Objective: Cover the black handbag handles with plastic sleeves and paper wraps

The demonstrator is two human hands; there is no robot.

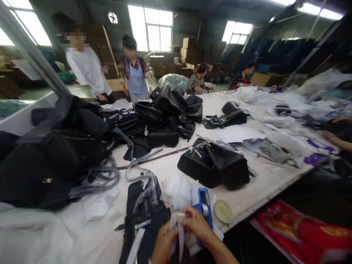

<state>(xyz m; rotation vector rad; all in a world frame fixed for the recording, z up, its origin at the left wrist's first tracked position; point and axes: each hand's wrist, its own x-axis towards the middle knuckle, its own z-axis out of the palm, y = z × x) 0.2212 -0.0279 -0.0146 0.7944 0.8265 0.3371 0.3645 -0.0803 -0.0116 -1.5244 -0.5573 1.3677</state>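
Close to the table's front edge, my left hand (164,240) and my right hand (194,222) come together around a thin white strip (180,238). Both hands pinch it between thumb and fingers; whether it is paper or wrapping film I cannot tell. Just left of them lies a black bag (143,205) with a zipper and straps sleeved in clear plastic. A blue tape dispenser (205,209) stands right beside my right hand. Behind my hands is a crumpled white sheet (177,189).
A large pile of black bags (55,157) covers the left side, with more black bags (167,110) behind. Another black bag (217,161) lies at centre right. A round yellowish disc (222,211) sits near the edge. Several people work around the table; a red printed bag (302,231) is below it.
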